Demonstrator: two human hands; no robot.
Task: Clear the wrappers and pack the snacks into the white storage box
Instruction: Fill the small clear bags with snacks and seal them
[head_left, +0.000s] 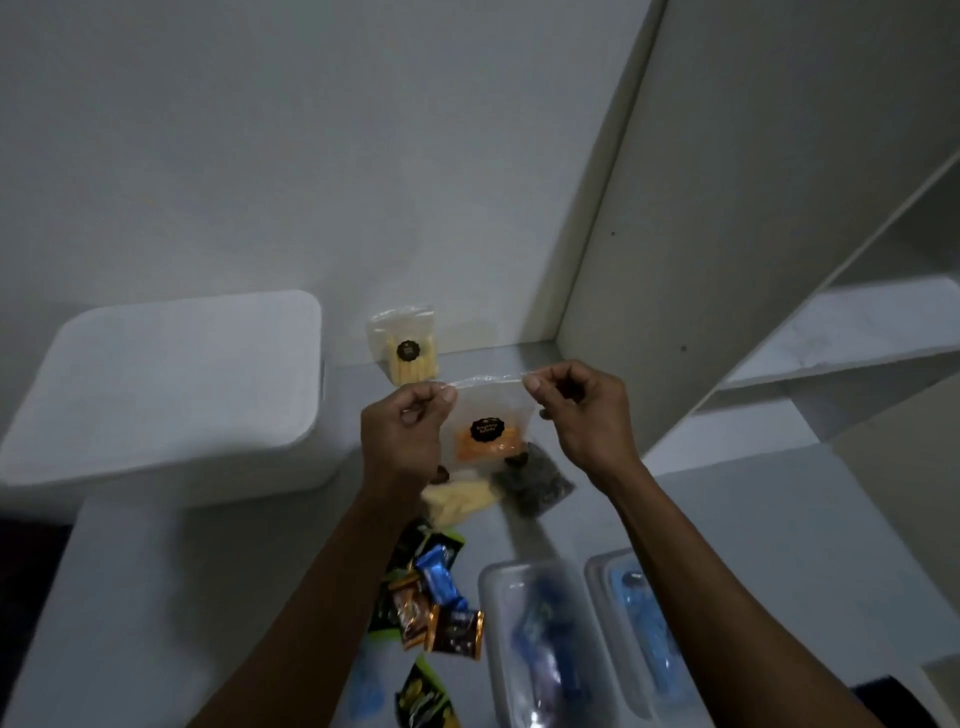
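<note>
Nearest us, at the bottom edge: 2 clear rounded plastic trays (524, 644) side by side, each holding something blue and crinkled, contents too blurred to name. Just left of them, a loose scatter of small foil snack packets (431, 608), glossy, in blue, orange, brown, black and green.

Above these our 2 bare forearms reach forward. Left hand (402, 436) and right hand (582, 410) each pinch a top corner of a clear flat plastic pouch (491, 415), thumb against curled fingers, the top strip pulled taut between them. The pouch hangs upright in the air; it carries a round black label and holds orange pieces in its lower half.

Under the pouch on the surface: a soft clear bag of pale yellow pieces (460, 499), and touching it on the right a clear bag of dark, lumpy contents (535, 486). Farther back, a second clear pouch of pale yellow sticks (405, 345), also with a black round label, stands leaning on the wall.

The white storage box (171, 395), matte plastic with rounded corners, sits at left with its lid on, well apart from the held pouch.

Surface: smooth pale grey counter (156, 597). Plain white wall (311, 156) behind; white panel and open shelving (857, 322) at right. Light is dim.
</note>
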